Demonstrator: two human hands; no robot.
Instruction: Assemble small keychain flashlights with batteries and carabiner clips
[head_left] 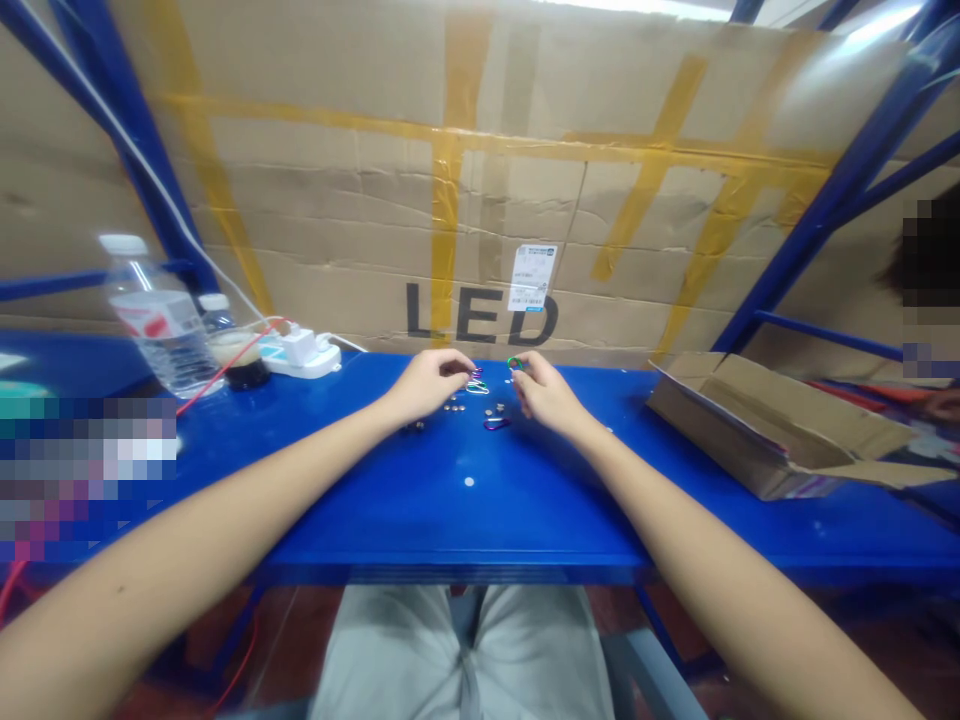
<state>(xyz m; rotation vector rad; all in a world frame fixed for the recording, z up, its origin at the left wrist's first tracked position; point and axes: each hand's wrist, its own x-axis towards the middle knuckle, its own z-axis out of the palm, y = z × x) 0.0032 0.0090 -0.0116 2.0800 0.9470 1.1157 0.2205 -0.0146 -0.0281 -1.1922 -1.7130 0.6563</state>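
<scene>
Near the back of the blue table (420, 515), my right hand (546, 392) pinches a green carabiner (514, 363) between thumb and fingers. Opposite it, my left hand (431, 384) has its fingers bent and closed beside a small cluster of coloured carabiners (478, 388). A bit of purple shows at its fingertips, too small to tell whether it is held. A purple carabiner (496, 424) lies on the table between the hands, slightly nearer me. Several small metal pieces (454, 407) are scattered around it. Closer to the front is a small white round piece (469, 482).
An open cardboard box (757, 425) stands at the right. On the left are a water bottle (161, 320), a smaller bottle with dark liquid (244, 372) and a white power strip (311, 360). A big cardboard sheet marked LED (337, 220) rises behind. Another person is partly visible far right.
</scene>
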